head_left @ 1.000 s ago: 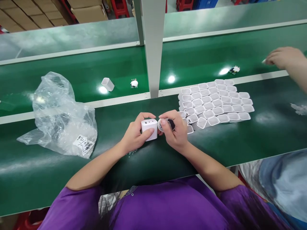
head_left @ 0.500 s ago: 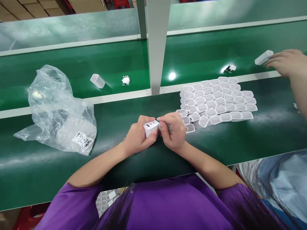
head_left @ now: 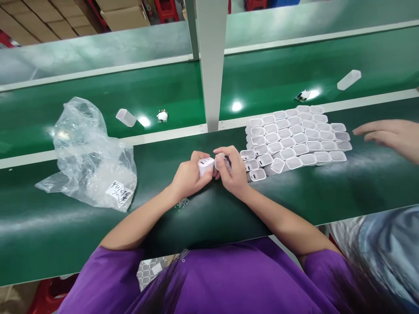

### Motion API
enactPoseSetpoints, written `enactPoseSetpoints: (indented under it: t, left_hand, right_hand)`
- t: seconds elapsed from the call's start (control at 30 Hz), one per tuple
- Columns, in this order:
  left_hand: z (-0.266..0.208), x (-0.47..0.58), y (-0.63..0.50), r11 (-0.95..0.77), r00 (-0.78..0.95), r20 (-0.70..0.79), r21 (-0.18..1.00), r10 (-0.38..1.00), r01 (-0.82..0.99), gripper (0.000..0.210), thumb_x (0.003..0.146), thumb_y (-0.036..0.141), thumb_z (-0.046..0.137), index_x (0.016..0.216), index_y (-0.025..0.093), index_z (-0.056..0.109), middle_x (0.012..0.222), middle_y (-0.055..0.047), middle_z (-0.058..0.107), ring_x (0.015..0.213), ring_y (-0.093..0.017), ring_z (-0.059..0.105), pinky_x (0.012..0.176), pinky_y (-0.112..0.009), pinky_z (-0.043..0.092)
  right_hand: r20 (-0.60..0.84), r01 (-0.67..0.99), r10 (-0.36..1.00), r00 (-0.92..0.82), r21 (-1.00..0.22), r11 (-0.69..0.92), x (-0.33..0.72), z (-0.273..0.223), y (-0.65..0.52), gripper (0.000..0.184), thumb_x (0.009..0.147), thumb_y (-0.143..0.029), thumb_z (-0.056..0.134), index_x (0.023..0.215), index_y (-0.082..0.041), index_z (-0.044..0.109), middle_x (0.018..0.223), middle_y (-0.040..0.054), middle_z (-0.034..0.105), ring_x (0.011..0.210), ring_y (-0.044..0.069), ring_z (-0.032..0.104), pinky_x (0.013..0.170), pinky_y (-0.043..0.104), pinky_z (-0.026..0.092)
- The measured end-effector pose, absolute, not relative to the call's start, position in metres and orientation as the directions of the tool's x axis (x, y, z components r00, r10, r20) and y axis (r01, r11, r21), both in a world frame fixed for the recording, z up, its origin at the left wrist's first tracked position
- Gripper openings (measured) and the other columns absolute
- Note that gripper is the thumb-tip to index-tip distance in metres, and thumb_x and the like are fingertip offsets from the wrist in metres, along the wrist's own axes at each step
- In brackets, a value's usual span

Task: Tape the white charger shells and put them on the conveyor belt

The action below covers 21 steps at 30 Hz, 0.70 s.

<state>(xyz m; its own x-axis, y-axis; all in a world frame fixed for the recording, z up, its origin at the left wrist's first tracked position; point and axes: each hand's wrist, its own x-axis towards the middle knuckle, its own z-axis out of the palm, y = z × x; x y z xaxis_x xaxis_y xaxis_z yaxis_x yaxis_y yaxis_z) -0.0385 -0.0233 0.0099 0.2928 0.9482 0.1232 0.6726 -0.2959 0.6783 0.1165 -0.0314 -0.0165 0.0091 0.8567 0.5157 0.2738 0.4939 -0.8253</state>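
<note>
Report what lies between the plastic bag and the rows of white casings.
In the head view: the left hand, holding a white casing, and the right hand, holding a small indistinct part.

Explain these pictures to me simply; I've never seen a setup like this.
No machine here: this is bare-handed work, filmed by one head-worn camera looking forward and down. The left hand holds a white block with port openings; the right hand grips a small pale piece, mostly hidden. On the green bench, rows of white open shells sit to the right, and a clear plastic bag with a handwritten label lies to the left. At far right is another person's hand.
</note>
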Motion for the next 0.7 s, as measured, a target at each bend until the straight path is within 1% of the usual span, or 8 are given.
enactPoseSetpoints:
  t: [0.03, 0.1, 0.2, 0.27, 0.37, 0.53, 0.6, 0.7]
  left_hand:
    - [0.011, -0.042, -0.017, -0.271, 0.294, 0.087, 0.688, 0.952, 0.674, 0.035, 0.076, 0.041, 0.052, 0.104, 0.020, 0.048, 0.087, -0.004, 0.069, 0.060, -0.017, 0.065, 0.058, -0.028, 0.048]
    - [0.014, -0.053, -0.002, -0.188, 0.249, 0.020, 0.717, 0.968, 0.671, 0.039, 0.077, 0.040, 0.052, 0.110, 0.020, 0.045, 0.085, -0.003, 0.067, 0.058, -0.017, 0.064, 0.057, -0.028, 0.048]
    - [0.018, -0.078, 0.022, -0.048, 0.102, -0.029, 0.740, 0.994, 0.671, 0.041, 0.080, 0.041, 0.055, 0.113, 0.019, 0.042, 0.088, -0.005, 0.067, 0.060, -0.017, 0.063, 0.057, -0.027, 0.048]
    - [0.022, -0.096, 0.041, -0.007, -0.002, 0.012, 0.675, 1.000, 0.738, 0.040, 0.080, 0.041, 0.059, 0.111, 0.019, 0.047, 0.097, -0.009, 0.069, 0.071, -0.021, 0.066, 0.064, -0.031, 0.051]
    - [0.031, -0.113, 0.074, 0.053, -0.109, 0.099, 0.454, 0.989, 0.890, 0.039, 0.080, 0.038, 0.062, 0.112, 0.016, 0.056, 0.109, -0.016, 0.069, 0.096, -0.031, 0.067, 0.083, -0.041, 0.051]
    - [0.044, -0.109, 0.138, 0.168, -0.168, -0.017, 0.087, 0.986, 0.982, 0.052, 0.079, 0.038, 0.064, 0.123, 0.010, 0.059, 0.111, -0.024, 0.069, 0.107, -0.041, 0.064, 0.087, -0.047, 0.051]
    - [0.046, -0.105, 0.157, 0.163, -0.163, -0.082, -0.012, 0.983, 0.987, 0.044, 0.079, 0.038, 0.063, 0.115, 0.012, 0.065, 0.112, -0.023, 0.070, 0.107, -0.041, 0.064, 0.087, -0.047, 0.051]
    - [0.043, -0.104, 0.170, 0.126, -0.130, -0.122, -0.038, 0.984, 0.991, 0.043, 0.079, 0.035, 0.062, 0.116, 0.014, 0.067, 0.117, -0.021, 0.069, 0.116, -0.041, 0.059, 0.095, -0.049, 0.049]
  right_hand:
    - [0.382, 0.135, 0.924, 0.003, -0.916, 0.378, 0.116, -0.018, -0.029, 0.020, 0.101, -0.040, 0.046, 0.108, -0.023, 0.053, 0.072, -0.0022, 0.060, 0.057, 0.012, 0.061, 0.053, 0.024, 0.053]
    - [0.139, -0.107, 0.989, -0.046, -0.985, 0.134, 0.114, -0.020, -0.025, 0.028, 0.098, -0.049, 0.048, 0.111, -0.023, 0.049, 0.060, -0.0078, 0.055, 0.045, 0.010, 0.056, 0.044, 0.020, 0.047]
    - [0.005, -0.221, 0.996, -0.087, -0.975, -0.014, 0.111, -0.022, -0.024, 0.032, 0.093, -0.051, 0.054, 0.109, -0.023, 0.048, 0.053, -0.0102, 0.054, 0.041, 0.010, 0.054, 0.042, 0.018, 0.043]
    - [0.002, -0.190, 0.994, -0.112, -0.982, -0.020, 0.109, -0.026, -0.025, 0.030, 0.092, -0.048, 0.054, 0.108, -0.022, 0.050, 0.053, -0.0102, 0.053, 0.041, 0.010, 0.053, 0.042, 0.018, 0.042]
    - [0.036, -0.068, 0.980, -0.197, -0.997, 0.023, 0.104, -0.034, -0.028, 0.021, 0.091, -0.038, 0.052, 0.103, -0.021, 0.055, 0.063, -0.0068, 0.058, 0.042, 0.009, 0.052, 0.044, 0.020, 0.042]
    - [0.267, 0.156, 0.888, -0.374, -0.926, 0.344, 0.097, -0.042, -0.034, 0.011, 0.086, -0.022, 0.055, 0.089, -0.018, 0.064, 0.089, 0.0031, 0.068, 0.076, 0.013, 0.064, 0.071, 0.024, 0.048]
    - [0.248, 0.178, 0.864, -0.439, -0.918, 0.354, 0.097, -0.041, -0.035, 0.010, 0.086, -0.020, 0.055, 0.083, -0.018, 0.065, 0.085, 0.0015, 0.068, 0.078, 0.013, 0.063, 0.072, 0.022, 0.045]
    - [0.102, 0.236, 0.892, -0.440, -0.945, 0.225, 0.099, -0.038, -0.035, 0.016, 0.090, -0.024, 0.057, 0.076, -0.018, 0.064, 0.065, -0.0042, 0.061, 0.063, 0.010, 0.057, 0.065, 0.020, 0.041]
